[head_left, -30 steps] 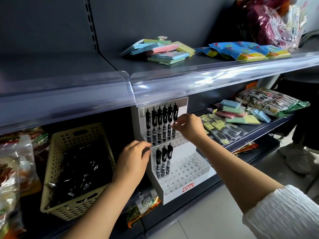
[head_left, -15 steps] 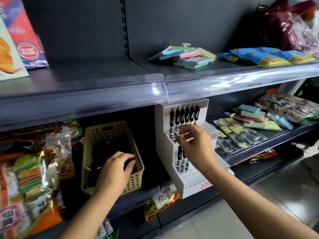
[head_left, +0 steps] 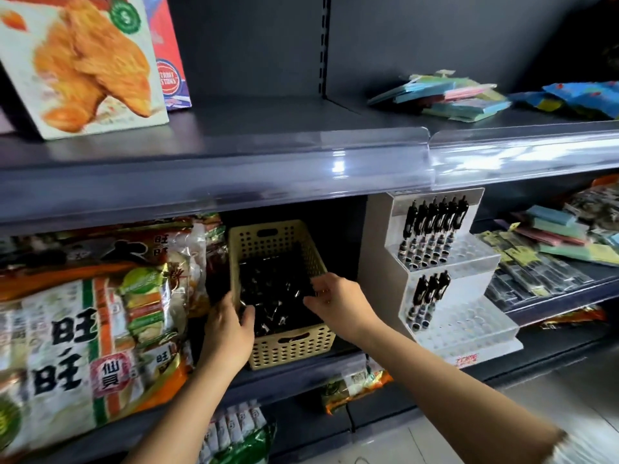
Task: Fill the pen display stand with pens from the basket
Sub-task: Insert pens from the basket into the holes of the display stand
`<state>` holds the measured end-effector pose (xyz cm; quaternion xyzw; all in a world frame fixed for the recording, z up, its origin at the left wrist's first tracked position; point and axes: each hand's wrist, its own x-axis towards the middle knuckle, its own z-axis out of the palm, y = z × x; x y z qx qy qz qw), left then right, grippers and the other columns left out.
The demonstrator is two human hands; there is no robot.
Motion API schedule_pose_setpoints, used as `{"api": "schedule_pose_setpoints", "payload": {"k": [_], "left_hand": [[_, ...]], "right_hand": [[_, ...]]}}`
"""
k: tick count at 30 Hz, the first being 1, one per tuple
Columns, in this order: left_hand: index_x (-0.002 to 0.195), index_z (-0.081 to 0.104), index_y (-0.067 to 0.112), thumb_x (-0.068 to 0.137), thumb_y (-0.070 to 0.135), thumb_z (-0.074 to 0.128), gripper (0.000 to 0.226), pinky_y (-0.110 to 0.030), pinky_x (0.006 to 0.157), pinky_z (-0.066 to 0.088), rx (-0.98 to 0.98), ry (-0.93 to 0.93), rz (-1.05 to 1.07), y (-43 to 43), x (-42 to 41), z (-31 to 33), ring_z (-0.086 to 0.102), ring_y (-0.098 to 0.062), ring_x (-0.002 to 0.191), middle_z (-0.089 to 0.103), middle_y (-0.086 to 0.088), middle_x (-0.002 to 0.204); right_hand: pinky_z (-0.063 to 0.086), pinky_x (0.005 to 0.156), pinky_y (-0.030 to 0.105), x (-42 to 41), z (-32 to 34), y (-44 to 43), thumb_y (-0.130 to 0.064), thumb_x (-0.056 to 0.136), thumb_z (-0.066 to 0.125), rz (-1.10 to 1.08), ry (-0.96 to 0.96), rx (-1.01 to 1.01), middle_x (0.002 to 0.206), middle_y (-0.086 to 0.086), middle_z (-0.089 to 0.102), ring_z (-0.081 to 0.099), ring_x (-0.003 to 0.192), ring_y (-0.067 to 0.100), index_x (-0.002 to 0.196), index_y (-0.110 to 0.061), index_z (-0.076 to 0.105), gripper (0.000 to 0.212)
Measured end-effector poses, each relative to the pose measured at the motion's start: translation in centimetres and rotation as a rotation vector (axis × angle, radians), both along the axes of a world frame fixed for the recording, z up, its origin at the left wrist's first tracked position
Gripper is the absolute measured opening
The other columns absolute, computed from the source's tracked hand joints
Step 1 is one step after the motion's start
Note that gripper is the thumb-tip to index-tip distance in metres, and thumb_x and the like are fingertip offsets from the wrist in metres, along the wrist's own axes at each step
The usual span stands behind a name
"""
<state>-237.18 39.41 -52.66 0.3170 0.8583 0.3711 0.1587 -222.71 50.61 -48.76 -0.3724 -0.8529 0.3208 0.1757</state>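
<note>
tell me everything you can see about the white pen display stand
The pen display stand is white, plastic-looking, with three steps of round holes and a red logo on its front. Six black pens stand upright in the top step, three in the middle; the lowest step looks empty. It stands upright on the lower shelf, right of the yellow basket. The left hand and right hand are at the basket, not touching it.

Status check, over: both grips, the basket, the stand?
Left grip holds basket rim. Right grip open over pens inside. Stand mostly unfilled; nothing blocking.
</note>
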Motion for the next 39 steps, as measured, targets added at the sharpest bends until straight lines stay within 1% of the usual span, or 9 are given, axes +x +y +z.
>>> {"api": "schedule_pose_setpoints", "payload": {"k": [4,9,13,18,21,23,30,34,39], "left_hand": [[0.15,0.008,0.011,0.099,0.028,0.037,0.061,-0.035,0.109,0.028,0.066,-0.175,0.025,0.5,0.0,-0.7,0.032,-0.03,0.138,0.024,-0.014,0.154],[0.145,0.031,0.009,0.101,0.022,0.034,0.046,-0.033,0.1,0.035,0.131,-0.174,0.038,0.3,0.0,-1.4,0.043,-0.032,0.129,0.043,-0.016,0.143],[0.142,0.035,0.011,0.101,0.02,0.034,0.042,-0.03,0.101,0.034,0.202,-0.211,0.034,0.3,-0.1,-2.0,0.044,-0.029,0.129,0.046,-0.013,0.142],[0.146,0.028,0.013,0.101,0.022,0.032,0.046,-0.02,0.1,0.026,0.264,-0.256,0.047,0.4,0.0,-2.5,0.036,-0.023,0.135,0.036,-0.008,0.149],[0.146,0.028,0.014,0.101,0.022,0.031,0.045,-0.017,0.096,0.025,0.287,-0.266,0.043,0.5,-0.2,-2.9,0.035,-0.022,0.135,0.036,-0.007,0.149],[0.146,0.028,0.015,0.101,0.024,0.031,0.045,-0.02,0.099,0.027,0.305,-0.284,0.041,0.6,-0.3,-3.3,0.036,-0.021,0.135,0.036,-0.005,0.149],[0.145,0.029,0.02,0.101,0.024,0.031,0.044,-0.022,0.099,0.031,0.374,-0.323,0.044,0.7,-0.3,-3.8,0.039,-0.019,0.133,0.039,-0.004,0.146],[0.144,0.031,0.02,0.101,0.024,0.03,0.043,-0.022,0.096,0.031,0.378,-0.311,0.039,0.8,-0.3,-3.8,0.04,-0.019,0.131,0.041,-0.003,0.144],[0.143,0.033,0.019,0.101,0.025,0.03,0.042,-0.024,0.098,0.033,0.385,-0.312,0.042,0.6,-0.2,-3.7,0.042,-0.019,0.13,0.044,-0.003,0.141]], "right_hand": [[0.044,0.093,0.027,-2.2,-0.4,0.2,-0.034,0.09,0.059,0.041,-0.162,0.03,0.128,0.008,0.059,0.056,0.116,0.023,0.132,-0.009,0.05,0.05],[0.046,0.083,0.026,-5.3,-0.6,0.3,-0.029,0.091,0.057,0.111,-0.237,-0.129,0.114,0.008,0.066,0.061,0.104,0.022,0.119,-0.012,0.062,0.033],[0.05,0.064,0.027,-7.3,-1.0,-0.1,-0.025,0.096,0.048,0.029,-0.219,-0.467,0.087,0.01,0.065,0.063,0.078,0.021,0.113,-0.005,0.061,0.029],[0.042,0.066,0.027,-8.9,-1.7,-0.1,-0.044,0.09,0.055,0.076,-0.312,-0.562,0.09,0.005,0.06,0.053,0.08,0.018,0.118,-0.008,0.058,0.045],[0.047,0.083,0.029,-9.2,-2.1,0.0,-0.046,0.085,0.06,0.043,-0.237,-0.689,0.115,0.003,0.062,0.057,0.101,0.017,0.124,-0.014,0.055,0.051],[0.047,0.093,0.032,-9.5,-2.1,0.0,-0.047,0.084,0.062,0.015,-0.218,-0.734,0.119,0.003,0.061,0.059,0.1,0.018,0.126,-0.014,0.053,0.053],[0.042,0.085,0.028,-10.8,-1.7,-0.5,-0.055,0.082,0.06,-0.069,-0.255,-0.796,0.126,0.005,0.052,0.051,0.105,0.019,0.129,-0.013,0.047,0.064],[0.037,0.052,0.019,-10.9,-1.5,-0.3,-0.049,0.083,0.063,-0.038,-0.275,-0.842,0.092,-0.002,0.057,0.049,0.063,0.01,0.099,-0.018,0.057,0.036],[0.034,0.043,0.014,-10.7,-1.9,-0.2,-0.023,0.093,0.054,-0.031,-0.263,-0.855,0.066,-0.005,0.052,0.045,0.055,0.004,0.075,-0.018,0.051,0.019]]}}
